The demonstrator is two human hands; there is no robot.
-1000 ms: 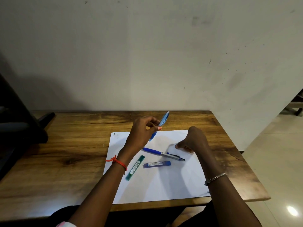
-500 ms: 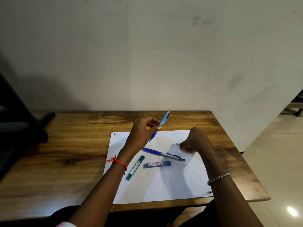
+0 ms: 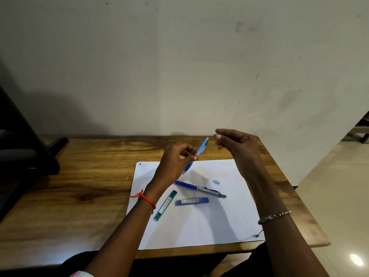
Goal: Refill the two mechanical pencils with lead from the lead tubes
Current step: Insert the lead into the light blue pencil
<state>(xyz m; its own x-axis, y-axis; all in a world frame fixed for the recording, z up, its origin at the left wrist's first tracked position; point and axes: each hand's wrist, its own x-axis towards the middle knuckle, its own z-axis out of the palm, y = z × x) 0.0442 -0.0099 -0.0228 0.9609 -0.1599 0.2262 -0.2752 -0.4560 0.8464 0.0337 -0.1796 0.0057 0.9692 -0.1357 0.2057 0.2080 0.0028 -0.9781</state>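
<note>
While my left hand (image 3: 175,162) grips the light pencil (image 3: 202,147) round its middle, just above frame centre, my right hand (image 3: 241,150) hangs just to the right of it. The pencil is tilted, its butt end toward the upper right and its tip toward the lower left, over the paper (image 3: 199,226). The butt sits just left of my right fingertips (image 3: 218,138), near but apart. Those fingertips are drawn together, thumb against forefinger; whether they pinch anything I cannot tell. A small pale cap (image 3: 216,181) lies on the paper below them, so I judge the butt is being opened for lead. My right hand is the nearer one to that end, and whatever goes in or comes off must travel along the pencil's slant. The dark pencil (image 3: 199,188), blue tube (image 3: 192,201) and green tube (image 3: 165,205) lie flat on the paper lower in the frame, with neither hand on them.
</note>
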